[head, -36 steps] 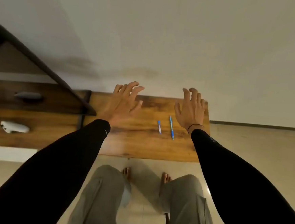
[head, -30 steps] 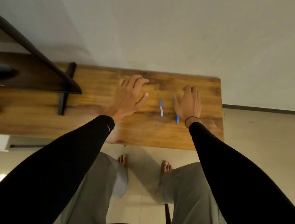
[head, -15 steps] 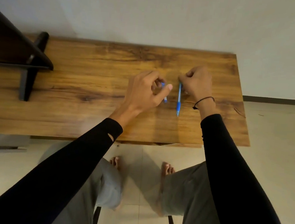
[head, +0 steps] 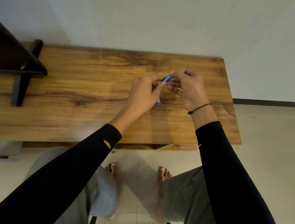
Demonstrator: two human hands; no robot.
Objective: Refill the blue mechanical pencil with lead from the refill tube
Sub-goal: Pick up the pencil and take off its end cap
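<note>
The blue mechanical pencil (head: 166, 78) is lifted off the wooden table (head: 92, 82) and slants between both hands. My right hand (head: 189, 88) pinches its upper end. My left hand (head: 144, 94) grips the shaft lower down, and most of the pencil is hidden by its fingers. A short blue and white end of the lead refill tube (head: 159, 102) shows just below my left hand. I cannot tell if the tube lies on the table or is held in that hand.
A dark metal shelf bracket (head: 23, 70) stands on the table's left part. The table's right edge (head: 232, 104) is close to my right wrist. My knees and bare feet are below the table's near edge, above a tiled floor.
Both hands came down from open above the table. The right hand picked up the pencil, then the left hand joined it, and the pencil now slants between them. The camera tilted down.
</note>
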